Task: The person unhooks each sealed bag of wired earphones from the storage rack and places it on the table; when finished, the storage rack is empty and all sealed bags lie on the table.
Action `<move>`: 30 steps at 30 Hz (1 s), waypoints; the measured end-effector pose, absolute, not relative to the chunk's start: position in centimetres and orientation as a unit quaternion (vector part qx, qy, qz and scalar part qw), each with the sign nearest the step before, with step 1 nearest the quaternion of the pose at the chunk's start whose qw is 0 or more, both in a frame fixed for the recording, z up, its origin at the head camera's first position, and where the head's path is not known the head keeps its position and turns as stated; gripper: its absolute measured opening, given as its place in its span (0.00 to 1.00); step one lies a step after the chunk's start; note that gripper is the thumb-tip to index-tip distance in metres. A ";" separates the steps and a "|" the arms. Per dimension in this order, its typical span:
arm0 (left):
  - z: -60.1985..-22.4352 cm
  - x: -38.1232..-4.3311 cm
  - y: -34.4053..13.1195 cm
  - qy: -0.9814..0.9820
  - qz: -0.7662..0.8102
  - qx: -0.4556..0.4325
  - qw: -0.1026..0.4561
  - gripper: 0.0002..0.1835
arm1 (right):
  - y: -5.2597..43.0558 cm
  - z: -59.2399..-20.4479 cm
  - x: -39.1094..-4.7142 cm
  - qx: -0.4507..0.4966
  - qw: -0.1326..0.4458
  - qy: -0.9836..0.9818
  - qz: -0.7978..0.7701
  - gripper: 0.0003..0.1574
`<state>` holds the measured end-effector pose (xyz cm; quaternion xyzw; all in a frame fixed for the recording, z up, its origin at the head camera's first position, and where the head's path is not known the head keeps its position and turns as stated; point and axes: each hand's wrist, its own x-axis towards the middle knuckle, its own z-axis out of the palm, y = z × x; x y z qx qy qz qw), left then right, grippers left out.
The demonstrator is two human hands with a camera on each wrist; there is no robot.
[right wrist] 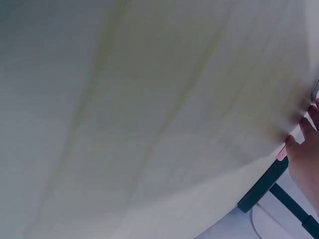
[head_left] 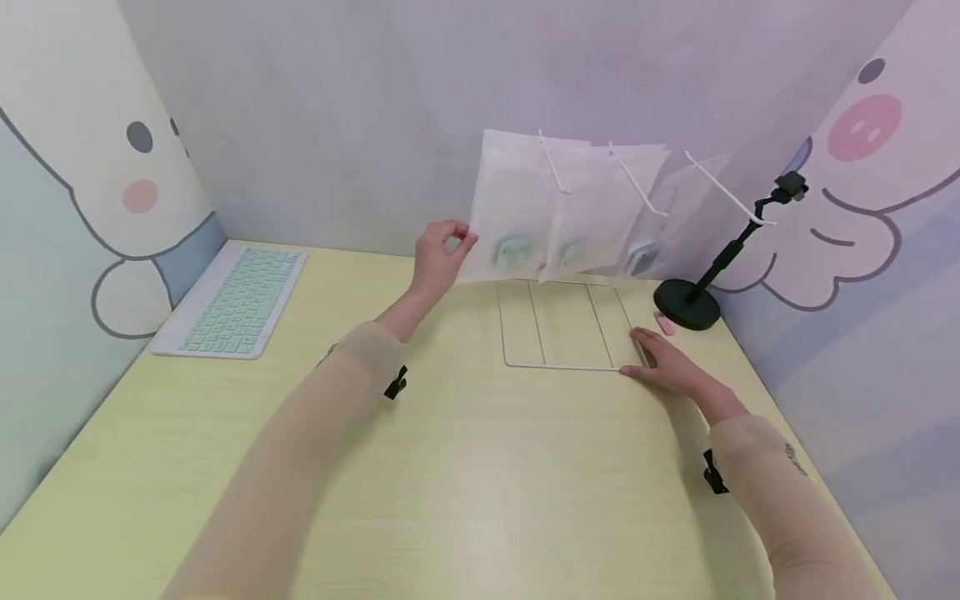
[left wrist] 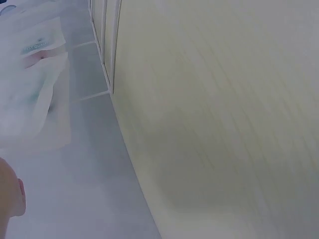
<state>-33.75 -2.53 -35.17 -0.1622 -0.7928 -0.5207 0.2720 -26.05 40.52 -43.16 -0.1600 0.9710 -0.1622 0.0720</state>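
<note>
Several translucent white bags hang on the white wire hooks of a display rack [head_left: 577, 368] by the back wall. At the left edge of the front-left bag [head_left: 513, 192], my left hand [head_left: 435, 265] pinches it between thumb and fingers. A green print or item shows faintly low in that bag. Only part of the left hand [left wrist: 11, 191] enters the left wrist view, below the bags. My right hand [head_left: 667, 364] touches the right front corner of the rack's base, thumb and fingers spread. In the right wrist view the right hand [right wrist: 305, 164] sits at the far edge.
A white keyboard with mint keys [head_left: 243, 300] lies at the left. Right of the rack stands a black stand with a round base [head_left: 686, 306], beside a small pink object [head_left: 664, 324]. Walls with cartoon prints enclose the wooden table [head_left: 450, 500] at the back and sides.
</note>
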 end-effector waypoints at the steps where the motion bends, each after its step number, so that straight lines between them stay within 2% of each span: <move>1: -35.1 -33.6 -2.7 -0.792 -0.519 -0.167 0.274 0.11 | 40.5 -43.2 -26.0 -0.161 0.069 0.971 -0.163 0.55; 9: -34.5 -32.5 -3.5 -0.781 -0.506 -0.206 0.301 0.11 | 40.2 -43.6 -25.8 -0.167 0.049 0.970 -0.167 0.53; 22: -32.4 -31.1 -5.7 -0.743 -0.508 -0.235 0.366 0.09 | 40.2 -42.8 -26.2 -0.164 0.071 0.972 -0.153 0.56; 30: -30.7 -30.0 -7.1 -0.746 -0.484 -0.253 0.381 0.09 | 40.4 -42.0 -26.1 -0.159 0.084 0.973 -0.144 0.55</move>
